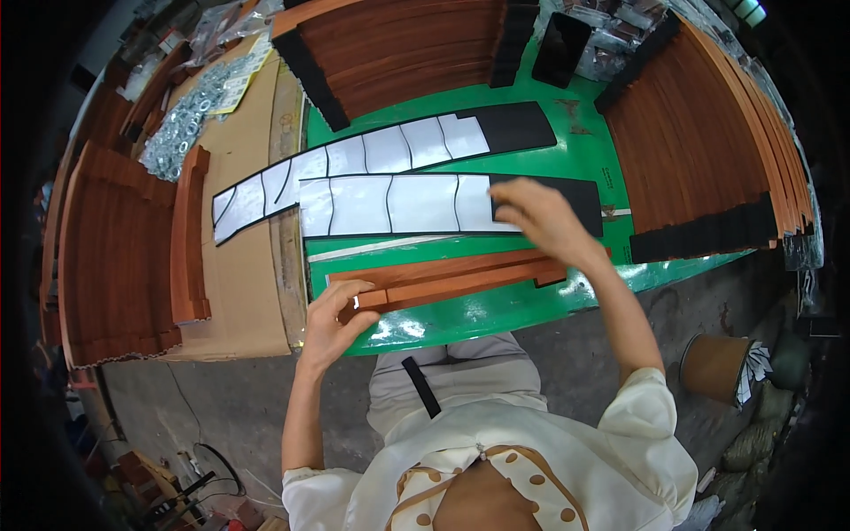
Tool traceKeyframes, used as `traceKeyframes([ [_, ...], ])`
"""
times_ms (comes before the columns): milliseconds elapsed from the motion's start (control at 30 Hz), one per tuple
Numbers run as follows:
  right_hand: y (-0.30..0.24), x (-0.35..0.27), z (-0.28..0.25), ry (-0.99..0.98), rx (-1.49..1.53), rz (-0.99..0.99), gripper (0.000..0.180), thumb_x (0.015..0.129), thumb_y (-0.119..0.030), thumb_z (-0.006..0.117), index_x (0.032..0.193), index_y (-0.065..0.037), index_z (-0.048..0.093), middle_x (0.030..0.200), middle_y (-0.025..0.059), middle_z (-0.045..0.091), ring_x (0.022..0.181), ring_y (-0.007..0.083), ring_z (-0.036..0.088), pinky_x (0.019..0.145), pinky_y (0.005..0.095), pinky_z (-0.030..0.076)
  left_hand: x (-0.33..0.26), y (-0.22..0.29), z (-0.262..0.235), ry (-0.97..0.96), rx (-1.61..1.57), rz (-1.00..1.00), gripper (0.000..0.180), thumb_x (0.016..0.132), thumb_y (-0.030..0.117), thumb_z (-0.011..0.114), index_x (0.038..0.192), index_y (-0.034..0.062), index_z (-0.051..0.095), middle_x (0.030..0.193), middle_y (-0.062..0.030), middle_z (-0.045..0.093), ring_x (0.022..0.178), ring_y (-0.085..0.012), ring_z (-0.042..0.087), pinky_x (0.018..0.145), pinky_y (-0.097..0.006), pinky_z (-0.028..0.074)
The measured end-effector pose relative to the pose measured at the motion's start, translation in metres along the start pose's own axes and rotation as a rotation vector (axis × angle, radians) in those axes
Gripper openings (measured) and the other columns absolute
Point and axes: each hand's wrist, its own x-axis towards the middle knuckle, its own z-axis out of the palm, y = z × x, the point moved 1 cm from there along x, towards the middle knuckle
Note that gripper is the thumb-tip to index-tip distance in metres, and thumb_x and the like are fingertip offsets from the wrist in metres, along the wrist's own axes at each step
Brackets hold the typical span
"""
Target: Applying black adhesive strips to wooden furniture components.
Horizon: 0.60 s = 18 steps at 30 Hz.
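My left hand [335, 320] grips the left end of a reddish-brown wooden rail [452, 280], fingers over the top and thumb on the near side. A small white spot shows at that end. The rail lies across the near part of the green tabletop. Beyond it lie two rows of overlapping black pads with white faces, a nearer row [423, 203] and a farther row [345, 157]. My right hand [542, 212] is over the nearer row, where the white meets bare black. Its fingertips are bent inward at that edge; whatever they pinch is too small to tell.
Stacked wooden panels with black-wrapped ends stand at the back [407, 53] and right [691, 133]. More wooden panels [119, 257] stand on cardboard at left, near a heap of metal hardware [190, 115]. A dark tablet [561, 49] leans at the back. A brown drum [711, 367] is on the floor.
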Motion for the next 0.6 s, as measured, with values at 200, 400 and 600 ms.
traceKeyframes([
  [200,0.072,0.09,0.007,0.064,-0.358,-0.038,0.018,0.082,-0.007,0.058,0.098,-0.002,0.063,0.089,0.014,0.061,0.086,0.0317,0.06,0.075,0.0404,0.049,0.039,-0.02,-0.016,0.118,-0.214,0.014,0.033,0.077,0.011,0.066,0.108,0.002,0.061,0.108,-0.0124,0.063,0.104,-0.0284,0.057,0.091,-0.036,0.042],
  [400,0.11,0.143,0.039,-0.019,-0.665,-0.167,0.017,0.075,-0.003,0.059,0.092,0.0,0.062,0.088,0.013,0.062,0.086,0.0301,0.061,0.073,0.0379,0.051,0.127,-0.035,-0.003,0.033,0.61,0.319,0.033,0.081,0.016,0.065,0.111,0.0046,0.06,0.117,-0.0114,0.059,0.108,-0.0281,0.055,0.091,-0.04,0.04],
  [600,0.126,0.158,0.047,-0.049,-0.847,-0.355,0.01,0.072,-0.003,0.057,0.081,-0.002,0.061,0.081,0.0118,0.062,0.08,0.0249,0.064,0.065,0.0328,0.054,0.153,-0.053,0.018,0.022,0.645,0.333,0.035,0.077,0.019,0.068,0.107,0.0046,0.062,0.113,-0.0085,0.062,0.103,-0.0259,0.057,0.086,-0.038,0.042],
])
